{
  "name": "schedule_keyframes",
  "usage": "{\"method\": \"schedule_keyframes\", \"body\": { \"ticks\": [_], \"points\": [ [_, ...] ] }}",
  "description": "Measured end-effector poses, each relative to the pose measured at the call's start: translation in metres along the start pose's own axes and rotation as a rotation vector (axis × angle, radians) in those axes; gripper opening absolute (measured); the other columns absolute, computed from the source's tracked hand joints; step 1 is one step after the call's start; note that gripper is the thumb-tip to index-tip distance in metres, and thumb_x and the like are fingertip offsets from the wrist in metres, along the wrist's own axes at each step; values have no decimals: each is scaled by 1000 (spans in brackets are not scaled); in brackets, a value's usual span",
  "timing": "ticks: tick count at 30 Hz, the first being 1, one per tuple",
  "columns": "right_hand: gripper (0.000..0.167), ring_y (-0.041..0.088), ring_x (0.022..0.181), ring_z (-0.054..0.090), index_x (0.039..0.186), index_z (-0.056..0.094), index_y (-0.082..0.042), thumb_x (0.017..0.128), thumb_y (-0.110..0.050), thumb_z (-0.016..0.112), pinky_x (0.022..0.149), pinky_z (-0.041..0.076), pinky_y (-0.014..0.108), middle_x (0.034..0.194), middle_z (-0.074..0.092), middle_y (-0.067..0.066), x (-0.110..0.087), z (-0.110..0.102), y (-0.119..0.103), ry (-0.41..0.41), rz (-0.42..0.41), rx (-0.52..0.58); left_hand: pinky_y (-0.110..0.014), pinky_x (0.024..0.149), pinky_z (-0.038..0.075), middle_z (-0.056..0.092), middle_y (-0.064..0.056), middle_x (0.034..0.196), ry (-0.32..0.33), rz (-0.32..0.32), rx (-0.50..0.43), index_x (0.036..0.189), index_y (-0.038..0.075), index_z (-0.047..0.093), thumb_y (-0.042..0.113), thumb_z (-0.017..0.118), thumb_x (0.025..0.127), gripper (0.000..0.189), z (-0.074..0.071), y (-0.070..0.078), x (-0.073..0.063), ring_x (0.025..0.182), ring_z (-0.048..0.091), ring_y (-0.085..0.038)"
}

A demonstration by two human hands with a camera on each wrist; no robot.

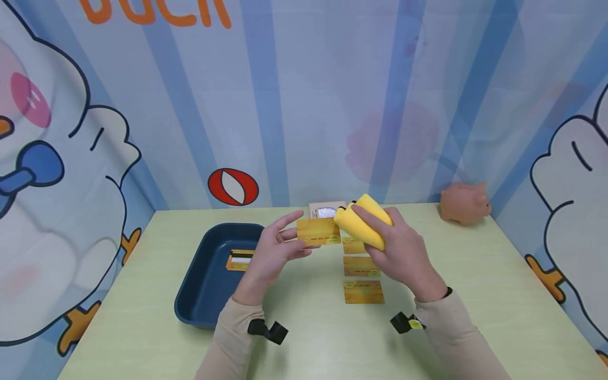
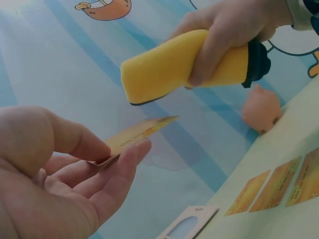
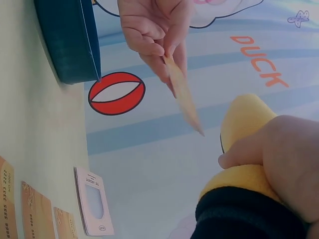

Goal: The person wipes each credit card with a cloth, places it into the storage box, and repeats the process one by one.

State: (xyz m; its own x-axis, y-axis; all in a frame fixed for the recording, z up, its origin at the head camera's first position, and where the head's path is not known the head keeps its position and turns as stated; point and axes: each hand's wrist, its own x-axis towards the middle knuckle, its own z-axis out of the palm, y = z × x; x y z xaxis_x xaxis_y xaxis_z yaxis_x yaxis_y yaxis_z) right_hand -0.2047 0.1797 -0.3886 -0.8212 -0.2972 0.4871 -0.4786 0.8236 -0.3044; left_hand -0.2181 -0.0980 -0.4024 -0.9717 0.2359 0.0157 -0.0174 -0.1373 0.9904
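My left hand (image 1: 272,256) holds up a gold bank card (image 1: 317,232) by its near edge, pinched between thumb and fingers. The card is tilted in the left wrist view, with raised numbers along it. Facing it, my right hand (image 1: 402,256) grips a soft, folded yellow fabric piece (image 2: 164,64) with black trim (image 2: 256,62). In the left wrist view a small gap separates the fabric from the card. Below the hands, three more gold cards (image 1: 363,292) lie in a column on the table; the farthest is partly covered by the yellow fabric.
A dark blue tray (image 1: 190,295) stands on the table's left, with a striped gold card (image 1: 240,258) inside. A pale packet with an oval window (image 3: 93,199) lies near the back edge. A pink piggy bank (image 1: 463,203) sits at the back right, before the patterned curtain.
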Motion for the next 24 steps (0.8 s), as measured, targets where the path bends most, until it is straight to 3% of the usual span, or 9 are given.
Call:
{"method": "schedule_keyframes", "body": {
  "ticks": [6, 12, 24],
  "points": [
    [74, 28, 78, 56, 155, 52, -33, 89, -7, 72, 53, 50, 41, 124, 55, 23, 1, -1, 2, 60, 0, 24, -34, 85, 64, 69, -18, 137, 38, 2, 56, 150, 6, 55, -3, 62, 101, 51, 2, -4, 2, 108, 76, -34],
    [73, 28, 79, 57, 155, 53, -32, 89, -6, 72, 53, 50, 42, 124, 56, 23, 1, -3, 1, 80, -10, 39, -38, 87, 64, 72, -18, 131, 66, 33, 104, 142, 4, 64, -2, 61, 102, 40, 3, -9, 4, 113, 74, -33],
    [73, 29, 83, 57, 154, 53, -32, 89, -6, 73, 56, 52, 43, 123, 56, 22, 0, -1, 1, 80, -26, 48, -38, 90, 62, 68, -19, 133, 109, 67, 100, 133, -1, 70, -2, 60, 104, 31, 6, -11, 5, 114, 73, -32]
  ]
}}
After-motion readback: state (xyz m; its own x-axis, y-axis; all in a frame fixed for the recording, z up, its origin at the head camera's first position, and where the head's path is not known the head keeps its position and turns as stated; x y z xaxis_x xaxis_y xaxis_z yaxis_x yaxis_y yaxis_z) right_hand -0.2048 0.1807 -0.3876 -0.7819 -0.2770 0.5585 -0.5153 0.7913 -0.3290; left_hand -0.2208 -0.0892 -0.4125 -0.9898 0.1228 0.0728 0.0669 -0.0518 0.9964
